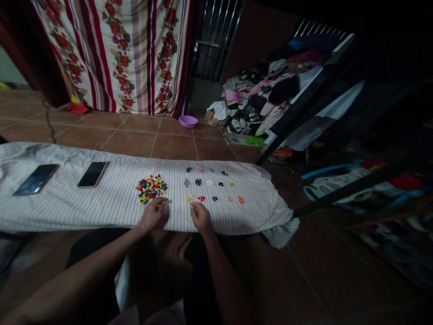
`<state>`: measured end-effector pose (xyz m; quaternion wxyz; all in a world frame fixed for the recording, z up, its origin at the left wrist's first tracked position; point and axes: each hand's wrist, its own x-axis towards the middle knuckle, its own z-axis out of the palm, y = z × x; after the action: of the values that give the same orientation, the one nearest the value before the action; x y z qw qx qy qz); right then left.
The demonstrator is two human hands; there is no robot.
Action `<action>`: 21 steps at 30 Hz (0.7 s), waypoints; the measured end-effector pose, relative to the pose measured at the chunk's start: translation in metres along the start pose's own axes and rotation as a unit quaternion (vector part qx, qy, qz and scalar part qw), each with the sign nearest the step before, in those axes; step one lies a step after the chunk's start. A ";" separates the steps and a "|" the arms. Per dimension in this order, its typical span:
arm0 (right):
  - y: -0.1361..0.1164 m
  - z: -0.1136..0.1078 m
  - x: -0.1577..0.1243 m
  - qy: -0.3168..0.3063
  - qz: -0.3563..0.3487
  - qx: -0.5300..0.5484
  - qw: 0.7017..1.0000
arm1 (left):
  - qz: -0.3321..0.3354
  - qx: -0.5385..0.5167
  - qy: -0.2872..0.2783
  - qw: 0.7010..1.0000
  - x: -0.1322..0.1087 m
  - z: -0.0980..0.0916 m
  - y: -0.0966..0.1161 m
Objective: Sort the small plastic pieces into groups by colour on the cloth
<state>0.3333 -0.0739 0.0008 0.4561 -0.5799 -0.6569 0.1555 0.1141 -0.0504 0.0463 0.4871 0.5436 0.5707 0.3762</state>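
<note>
A heap of small multicoloured pieces (151, 187) lies on the striped cloth. At its near right edge is my left hand (154, 213), its thumb and finger pinched together; whatever they may hold is too small to make out. My right hand (201, 217) is curled in a pinch just below a few yellow pieces (189, 198), and its fingertips hide any content. Small groups sorted by colour spread to the right: red pieces (201, 198), dark blue pieces (215, 198), orange pieces (241, 200), grey pieces (198, 182) and green pieces (188, 169) among them.
The striped cloth (125, 207) covers a long narrow surface. Two phone-like dark devices, a larger one (36, 179) and a smaller one (93, 174), lie on the left. Beyond stand a purple basin (188, 121) and a clothes pile (260, 92). A dark pole (324, 201) slants at right.
</note>
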 end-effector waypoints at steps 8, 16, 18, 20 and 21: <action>-0.030 0.032 -0.001 -0.111 -0.077 -0.046 0.990 | 0.118 0.445 0.169 0.872 -0.006 -0.094 -0.054; -0.053 0.078 0.039 -0.141 -0.039 -0.133 0.980 | 0.099 0.504 0.169 0.841 0.005 -0.103 -0.067; -0.057 0.089 0.050 -0.143 -0.036 -0.152 0.977 | 0.109 0.507 0.167 0.839 0.007 -0.106 -0.068; -0.060 0.099 0.060 -0.138 -0.031 -0.165 0.976 | 0.124 0.505 0.160 0.839 0.007 -0.108 -0.070; -0.060 0.104 0.063 -0.135 -0.024 -0.171 0.976 | 0.132 0.504 0.156 0.839 0.006 -0.109 -0.072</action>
<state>0.2208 0.0004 0.0158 0.2607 -0.6072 -0.7429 0.1066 -0.0085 -0.0423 0.0030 -0.0041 0.7183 0.6726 0.1776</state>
